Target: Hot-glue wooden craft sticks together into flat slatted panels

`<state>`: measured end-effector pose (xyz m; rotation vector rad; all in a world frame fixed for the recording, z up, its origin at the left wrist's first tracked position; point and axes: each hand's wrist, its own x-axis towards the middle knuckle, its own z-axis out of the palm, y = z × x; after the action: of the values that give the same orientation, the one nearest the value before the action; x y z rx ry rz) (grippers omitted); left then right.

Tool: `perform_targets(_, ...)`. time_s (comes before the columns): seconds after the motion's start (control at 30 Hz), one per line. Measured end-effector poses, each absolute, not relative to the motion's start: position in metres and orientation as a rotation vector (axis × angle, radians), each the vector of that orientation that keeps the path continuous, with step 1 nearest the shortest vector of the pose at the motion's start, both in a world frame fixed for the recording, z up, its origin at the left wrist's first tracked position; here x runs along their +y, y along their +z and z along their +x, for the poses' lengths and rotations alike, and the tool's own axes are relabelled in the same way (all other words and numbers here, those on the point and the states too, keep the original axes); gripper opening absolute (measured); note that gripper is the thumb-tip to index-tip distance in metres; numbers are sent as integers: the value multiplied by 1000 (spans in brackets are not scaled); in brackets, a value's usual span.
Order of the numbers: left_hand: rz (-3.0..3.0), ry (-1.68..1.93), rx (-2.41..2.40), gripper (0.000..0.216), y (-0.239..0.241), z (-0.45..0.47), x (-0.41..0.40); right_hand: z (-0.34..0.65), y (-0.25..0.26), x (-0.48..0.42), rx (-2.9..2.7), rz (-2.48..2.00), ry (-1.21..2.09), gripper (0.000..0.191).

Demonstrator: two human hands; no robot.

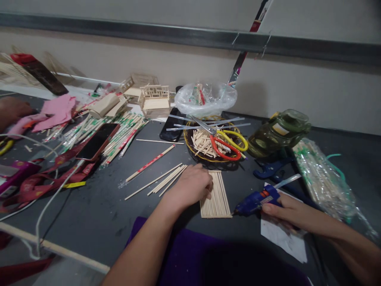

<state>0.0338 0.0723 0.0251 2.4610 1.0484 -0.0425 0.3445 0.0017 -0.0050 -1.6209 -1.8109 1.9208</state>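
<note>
A flat panel of thin wooden sticks (pixel 218 194), laid side by side with crosspieces at both ends, lies before me on the dark table. My left hand (pixel 193 182) bends over its upper left part, fingers curled and pressed onto it; the fingertips are partly hidden. In my right hand (pixel 287 210) is a blue hot glue gun (pixel 253 201), a clear glue stick poking out of its back. The gun's nozzle meets or nearly meets the panel's lower right corner. Several loose sticks (pixel 166 179) lie left of my left hand.
Behind the panel stands a basket (pixel 193 149) of short stick pieces, with scissors (pixel 228 143) and glue sticks on top. A green bottle (pixel 276 133) and bagged sticks (pixel 324 178) are at right. Phones, wrapped sticks and a small wooden model (pixel 154 99) lie leftward. Another person's hand (pixel 13 111) shows far left.
</note>
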Motion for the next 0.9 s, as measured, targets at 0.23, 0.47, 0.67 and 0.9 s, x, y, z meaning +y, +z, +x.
perform_targets(0.23, 2440, -35, 1054, 8, 24, 34, 73, 342, -1, 2, -1788, -1659, 1929, 53)
perform_targets(0.47, 2438, -36, 1054, 8, 25, 35, 73, 341, 0, 0, -1753, -1649, 1926, 52)
perform_targets(0.67, 2447, -27, 1048, 7, 24, 34, 72, 342, 3, 1, -1657, -1636, 1928, 51)
perform_targets(0.9, 2461, -29, 1041, 8, 23, 34, 73, 338, 1, -1, -1695, -1619, 1962, 50)
